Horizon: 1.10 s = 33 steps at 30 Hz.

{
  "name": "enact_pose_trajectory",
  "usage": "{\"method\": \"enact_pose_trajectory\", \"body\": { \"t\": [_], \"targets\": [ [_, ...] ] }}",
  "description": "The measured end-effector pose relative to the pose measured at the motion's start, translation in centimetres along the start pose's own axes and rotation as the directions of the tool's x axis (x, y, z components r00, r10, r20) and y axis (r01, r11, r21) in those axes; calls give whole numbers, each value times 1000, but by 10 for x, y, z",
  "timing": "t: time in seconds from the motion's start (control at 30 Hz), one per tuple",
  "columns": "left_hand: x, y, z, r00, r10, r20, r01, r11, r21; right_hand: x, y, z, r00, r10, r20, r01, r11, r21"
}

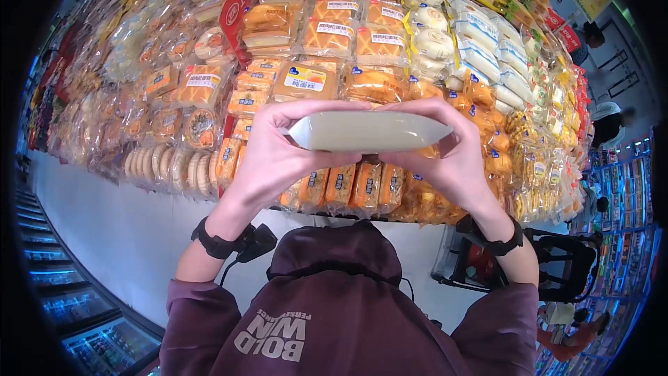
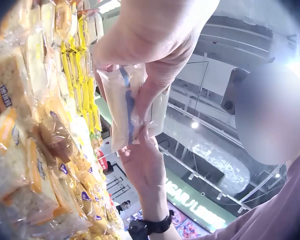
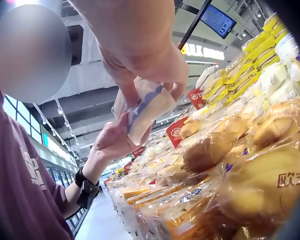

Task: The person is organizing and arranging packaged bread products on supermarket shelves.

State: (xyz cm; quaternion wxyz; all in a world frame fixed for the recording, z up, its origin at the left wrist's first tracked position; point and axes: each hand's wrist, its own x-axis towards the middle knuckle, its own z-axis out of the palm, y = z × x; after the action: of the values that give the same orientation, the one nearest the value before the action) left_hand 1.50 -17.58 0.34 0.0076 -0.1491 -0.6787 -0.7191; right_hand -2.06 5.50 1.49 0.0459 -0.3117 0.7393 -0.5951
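Observation:
Both hands hold up a white sealed food packet (image 1: 369,131), gripping it by its two ends above the bakery display. My left hand (image 1: 268,143) has its fingers behind the left end and the thumb on the near side. At the right end, my right hand (image 1: 445,146) pinches it the same way. A blue wavy band runs along the packet (image 2: 122,107) in the left wrist view, and the same band shows on the packet (image 3: 145,112) in the right wrist view. The packet's contents are hidden by the wrapper.
Wrapped cakes (image 1: 330,31) and orange-labelled sandwich packs (image 1: 339,184) fill the display below and beyond. White packets with blue print (image 1: 480,35) lie at the right. Refrigerated cases (image 1: 104,338) line the left, and a black cart (image 1: 567,261) stands behind at the right.

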Motion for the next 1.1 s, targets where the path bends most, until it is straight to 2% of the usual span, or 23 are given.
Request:
{"method": "enact_pose_trajectory", "body": {
  "t": [0.03, 0.1, 0.2, 0.3, 0.4, 0.5, 0.53, 0.63, 0.73, 0.83, 0.87, 0.9, 0.93, 0.97, 1.03, 1.1],
  "targets": [
    [1, -3, -2, 998, 50, 25, -50, 999, 3, -2, -2, 1, 999, -41, -16, 40, 998, -55],
    [1, -14, -8, 986, 145, 76, -146, 989, 6, -6, 5, -3, 996, -92, 8, 92, 995, -34],
    [0, -10, -7, 974, 195, 114, -196, 981, 2, -8, 7, -6, 988, -153, 31, 154, 988, -34],
    [3, -11, -8, 954, 255, 156, -272, 958, 96, -10, 7, -8, 986, -162, 46, 164, 985, -49],
    [3, -9, -4, 967, 224, 119, -228, 973, 21, -12, 6, -8, 995, -99, 26, 101, 994, -49],
    [0, 9, 6, 996, 62, 65, -74, 976, 203, -15, 2, -6, 998, -38, -49, 37, 999, -39],
    [-1, 6, 5, 998, 25, 52, -32, 990, 140, -15, 2, -4, 997, -22, -80, 19, 999, -34],
    [-3, 2, 6, 995, -96, 35, 98, 994, -47, -12, 10, -1, 993, 61, -105, -38, 977, 210],
    [2, 7, 11, 978, -205, 42, 209, 959, -191, -7, -2, -5, 945, 323, -41, -297, 906, 301],
    [3, 2, 12, 969, -246, 29, 244, 928, -282, -6, 4, -1, 943, 324, -70, -279, 890, 361],
    [3, -3, 11, 968, -252, 22, 246, 921, -303, -4, 7, -2, 978, 135, -156, -115, 984, 134],
    [3, -5, 10, 966, -257, 16, 248, 913, -324, -3, 9, -4, 978, -72, -195, 51, 993, -110],
    [4, -4, 10, 959, -283, 0, 269, 910, -317, -2, 8, -8, 969, -213, -124, 164, 934, -318],
    [5, -3, 10, 951, -310, -16, 290, 905, -311, -1, 7, -13, 936, -348, -50, 278, 819, -501],
    [6, -3, 7, 938, -344, -25, 321, 897, -305, 1, -3, -23, 898, -397, 191, 410, 594, -692],
    [8, -8, 3, 933, -360, -4, 342, 889, -304, 2, -2, -24, 851, -401, 339, 498, 413, -763]
  ]
}}
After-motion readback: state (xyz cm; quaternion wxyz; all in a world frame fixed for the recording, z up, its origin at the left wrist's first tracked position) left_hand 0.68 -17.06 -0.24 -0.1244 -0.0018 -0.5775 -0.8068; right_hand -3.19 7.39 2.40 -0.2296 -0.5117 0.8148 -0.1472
